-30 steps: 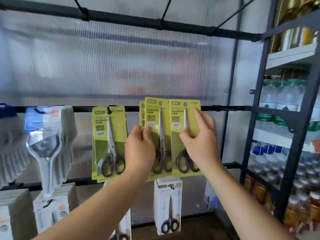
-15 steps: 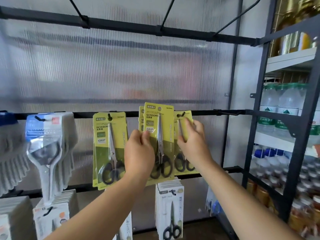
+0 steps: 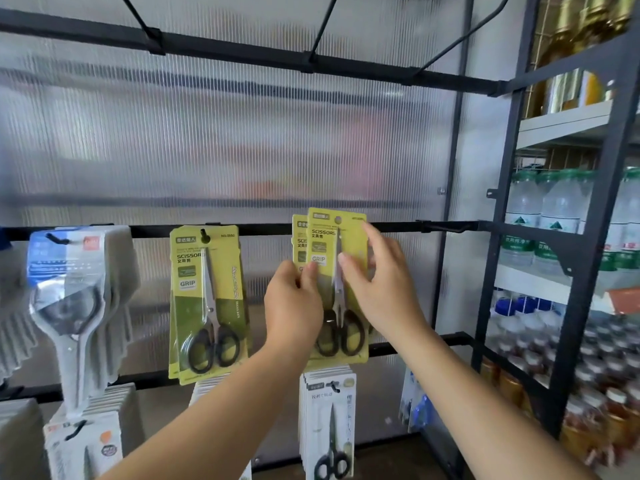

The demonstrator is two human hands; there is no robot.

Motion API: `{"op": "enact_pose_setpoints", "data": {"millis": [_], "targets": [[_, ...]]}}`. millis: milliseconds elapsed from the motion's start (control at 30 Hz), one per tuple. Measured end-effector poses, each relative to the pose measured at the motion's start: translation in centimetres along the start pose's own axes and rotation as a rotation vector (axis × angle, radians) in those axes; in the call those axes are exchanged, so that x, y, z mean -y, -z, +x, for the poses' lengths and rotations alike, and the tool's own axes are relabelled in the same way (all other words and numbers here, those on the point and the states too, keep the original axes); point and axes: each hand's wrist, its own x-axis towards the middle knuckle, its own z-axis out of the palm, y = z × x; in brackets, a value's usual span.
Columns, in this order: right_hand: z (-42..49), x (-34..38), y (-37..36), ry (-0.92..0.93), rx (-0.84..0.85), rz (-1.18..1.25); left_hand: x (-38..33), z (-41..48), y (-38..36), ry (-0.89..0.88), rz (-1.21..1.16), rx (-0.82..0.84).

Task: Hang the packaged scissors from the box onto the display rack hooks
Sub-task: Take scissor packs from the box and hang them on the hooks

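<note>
Right hand (image 3: 377, 285) has come off the pack it was pressing against the rail (image 3: 263, 229) and now lies on the held stack (image 3: 313, 355), which has been carried up to the rail.

1. Right hand: fingers spread and nearly straight, thumb tip on the face of the front pack (image 3: 323, 237) just below the rail. Whether any finger reaches behind the card's edge cannot be told.
2. Left hand (image 3: 294, 303): pinching the held stack at its side edge below the rail, thumb on the front. At least 2 packs are in it; a second pack (image 3: 299, 244) shows behind the first.
3. Hang hole (image 3: 338, 220) of the front pack sits level with the rail, not yet on any hook.
4. Hung pack (image 3: 207, 299) hangs square from its hook (image 3: 204, 233), further along the rail.
5. No box is in view.

Judgement: the step in hand is peeling off 1 pack. The right hand should slide only the front card clear while the left clamps the rest, then take it near the top so the hole stays visible. Present the hole straight onto the hook tip and push back to the rail. Risk: 2 cards lifting together.
</note>
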Motion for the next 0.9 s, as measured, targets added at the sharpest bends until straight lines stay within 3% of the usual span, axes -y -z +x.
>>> {"op": "enact_pose_setpoints", "data": {"millis": [233,433,900], "targets": [[0.6,-1.0,1.3,-0.095,0.041,-0.048,-0.5,0.1,-0.5,0.042,-0.046,-0.045],[0.7,-1.9,0.7,-0.062,0.080,-0.103,-0.4,0.4,0.6,-0.026,-0.037,-0.105],[1.8,-3.2,-1.8,0.002,0.113,-0.310,-0.2,1.1,-0.8,0.026,-0.028,0.010]]}}
